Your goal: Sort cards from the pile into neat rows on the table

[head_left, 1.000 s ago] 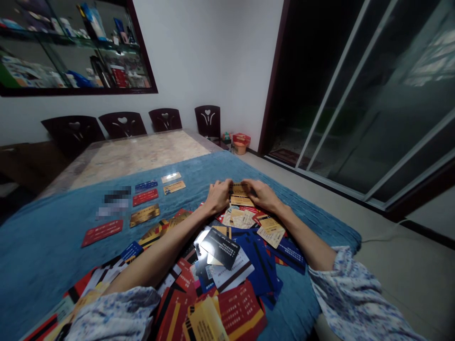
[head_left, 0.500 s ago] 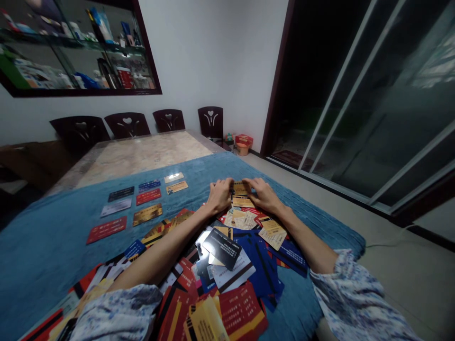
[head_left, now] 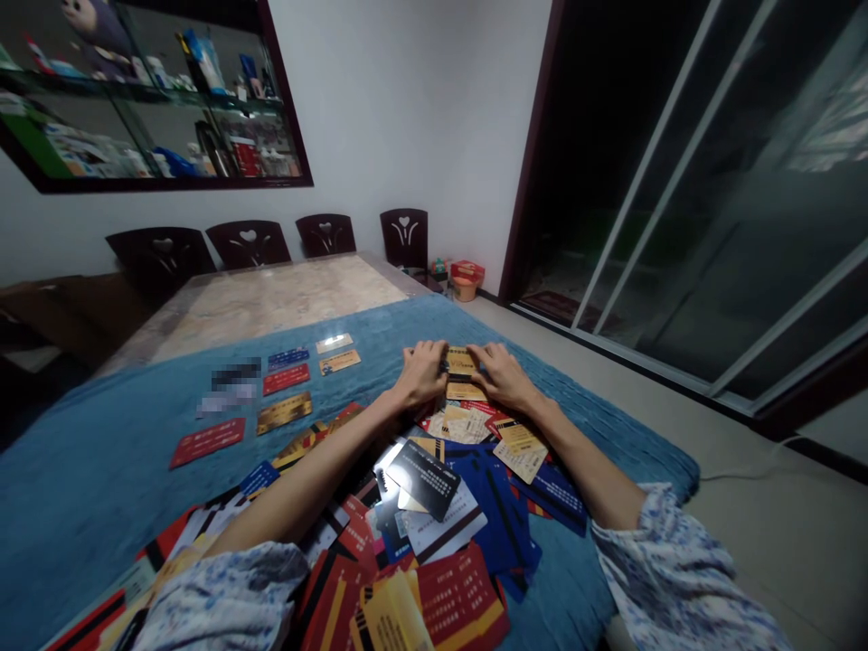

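My left hand (head_left: 424, 372) and my right hand (head_left: 503, 375) meet at the far side of a heap of plastic cards. Between them is a gold card (head_left: 461, 361) with a dark stripe. Fingers of the left hand curl at its left edge, those of the right hand at its right edge. Another gold card (head_left: 467, 391) lies just below it, over pale cards (head_left: 462, 423). Closer to me in the heap are a black card (head_left: 423, 478), a white striped card (head_left: 448, 524), blue cards (head_left: 494, 506) and red cards (head_left: 461, 597).
Left of the heap, several cards lie apart on a blue cloth (head_left: 88, 452), among them a red card (head_left: 207, 442), a gold card (head_left: 284, 412) and a blue card (head_left: 288, 358). Chairs (head_left: 248, 246) line the table's far side. A sliding glass door (head_left: 712, 208) is at right.
The view has shifted slightly. Both hands stay at the same spot, and more of the gold card's face shows between them.
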Tool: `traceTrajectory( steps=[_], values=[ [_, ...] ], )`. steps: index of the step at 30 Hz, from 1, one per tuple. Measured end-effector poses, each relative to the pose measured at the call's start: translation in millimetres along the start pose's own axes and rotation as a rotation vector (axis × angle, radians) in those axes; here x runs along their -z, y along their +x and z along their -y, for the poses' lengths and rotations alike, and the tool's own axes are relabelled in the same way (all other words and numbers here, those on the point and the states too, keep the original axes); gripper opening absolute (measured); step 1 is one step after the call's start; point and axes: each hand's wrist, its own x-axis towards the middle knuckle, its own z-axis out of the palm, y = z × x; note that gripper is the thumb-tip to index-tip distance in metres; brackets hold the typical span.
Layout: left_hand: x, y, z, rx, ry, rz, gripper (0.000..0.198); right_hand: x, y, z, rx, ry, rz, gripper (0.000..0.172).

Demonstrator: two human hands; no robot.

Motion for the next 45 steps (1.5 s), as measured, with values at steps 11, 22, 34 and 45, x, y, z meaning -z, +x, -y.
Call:
traceTrajectory(
  steps=[11, 22, 34, 45],
  values=[
    [23.8, -4.5, 1.2, 0.042, -0.002, 0.133, 0.038, 7.7, 0.6, 9.8, 0.068, -0.032, 0.005, 0.050],
    [44.8, -27.7, 16.7, 0.100, 0.029, 0.145, 0.028, 33.1, 22.2, 44.2, 0.154, -0.061, 0.175, 0.037],
    [70.1, -53.4, 52.5, 0.184, 0.100, 0.137, 0.020, 20.5, 72.7, 77.9, 0.266, -0.062, 0.264, 0.039],
    [87.6, -76.1, 101.1, 0.321, 0.187, 0.161, 0.026, 12.2, 111.3, 129.2, 0.361, -0.032, 0.300, 0.029]
  ],
)
